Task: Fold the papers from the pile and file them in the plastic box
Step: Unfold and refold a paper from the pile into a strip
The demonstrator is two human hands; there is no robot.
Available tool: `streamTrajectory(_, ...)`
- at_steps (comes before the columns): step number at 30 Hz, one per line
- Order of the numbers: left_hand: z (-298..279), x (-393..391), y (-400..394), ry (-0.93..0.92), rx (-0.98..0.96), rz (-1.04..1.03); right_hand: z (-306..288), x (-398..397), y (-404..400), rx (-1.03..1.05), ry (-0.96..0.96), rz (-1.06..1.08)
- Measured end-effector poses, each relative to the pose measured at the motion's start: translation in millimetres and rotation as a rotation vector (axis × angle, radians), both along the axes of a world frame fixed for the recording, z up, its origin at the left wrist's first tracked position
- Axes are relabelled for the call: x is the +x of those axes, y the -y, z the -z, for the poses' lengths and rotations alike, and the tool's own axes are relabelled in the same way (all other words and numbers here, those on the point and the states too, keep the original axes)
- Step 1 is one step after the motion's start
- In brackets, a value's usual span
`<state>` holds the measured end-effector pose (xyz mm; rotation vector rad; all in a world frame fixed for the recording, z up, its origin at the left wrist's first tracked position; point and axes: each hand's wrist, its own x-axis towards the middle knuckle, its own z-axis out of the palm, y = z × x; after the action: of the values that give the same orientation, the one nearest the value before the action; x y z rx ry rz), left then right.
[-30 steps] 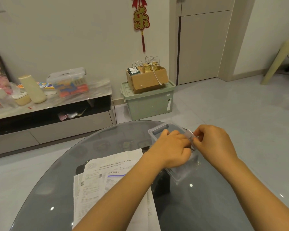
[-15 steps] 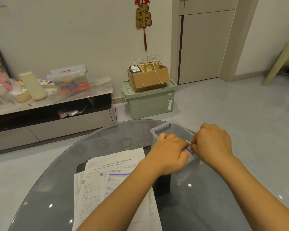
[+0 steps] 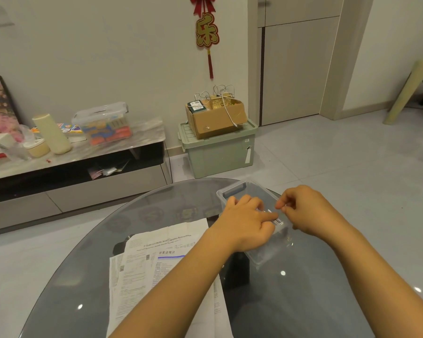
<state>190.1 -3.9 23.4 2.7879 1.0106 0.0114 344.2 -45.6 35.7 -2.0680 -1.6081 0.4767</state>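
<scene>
Both hands are putting a folded paper (image 3: 277, 220) into the plastic box (image 3: 232, 189) near the desk's (image 3: 88, 276) far edge. The left hand (image 3: 248, 224) is pressing it down with a straight finger; the right hand (image 3: 303, 211) is curled, maybe pinching it. Next, I think, they need to let go and take a sheet from the pile (image 3: 142, 272).

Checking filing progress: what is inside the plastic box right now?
Inside the plastic box a small folded paper with a barcode shows, under the left hand fingers. The hands, including the right hand, cover much of the inside, so other papers there cannot be ruled out.

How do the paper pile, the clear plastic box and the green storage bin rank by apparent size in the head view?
1. paper pile
2. green storage bin, though it stands farther away
3. clear plastic box, partly hidden by hands
</scene>
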Motion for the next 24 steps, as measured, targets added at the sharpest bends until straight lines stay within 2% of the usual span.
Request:
streamTrajectory(7, -4, -25, 24, 0.247, 0.005, -0.059, -1, -14, 15, 0.182, -0.036, -0.073)
streamTrajectory(11, -4, -56, 50, 0.316, -0.010, -0.159, 3, -39, 29, 0.250, -0.049, -0.184)
streamTrajectory(14, -5, -80, 71, 0.280, -0.045, -0.215, 7, -55, 38, 0.277, -0.069, -0.269)
streamTrajectory(18, -4, -118, 104, 0.130, -0.150, -0.360, 14, -78, 53, 0.241, -0.063, -0.380)
streamTrajectory(24, 11, -160, 128, 0.000, -0.253, -0.420, 32, -96, 63, 0.187, -0.016, -0.533)
